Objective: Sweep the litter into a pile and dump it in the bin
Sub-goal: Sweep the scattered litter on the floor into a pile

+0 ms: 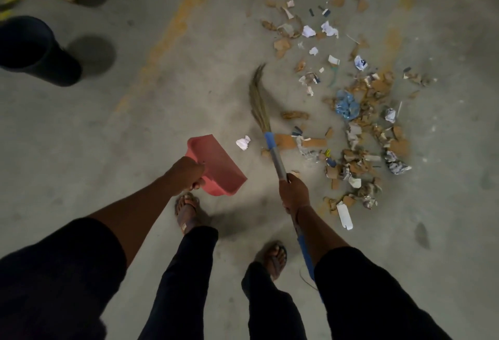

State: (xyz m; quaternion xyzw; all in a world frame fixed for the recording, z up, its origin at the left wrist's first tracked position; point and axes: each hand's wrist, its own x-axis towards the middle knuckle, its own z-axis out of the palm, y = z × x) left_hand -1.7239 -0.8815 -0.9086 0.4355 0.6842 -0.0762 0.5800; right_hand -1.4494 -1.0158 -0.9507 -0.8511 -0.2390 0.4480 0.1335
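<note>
While our right hand (294, 192) grips the broom (266, 123) and our left (187, 175) holds the pink dustpan (218, 167), litter (359, 113) lies scattered right; we should sweep inward with short strokes, bin (35, 51) far left.

Broom (260, 102) — litter (351, 113) (R side)

One head-worn wide-angle view — looking steeply down from standing height at the concrete floor (162, 113), feet near the bottom.
</note>
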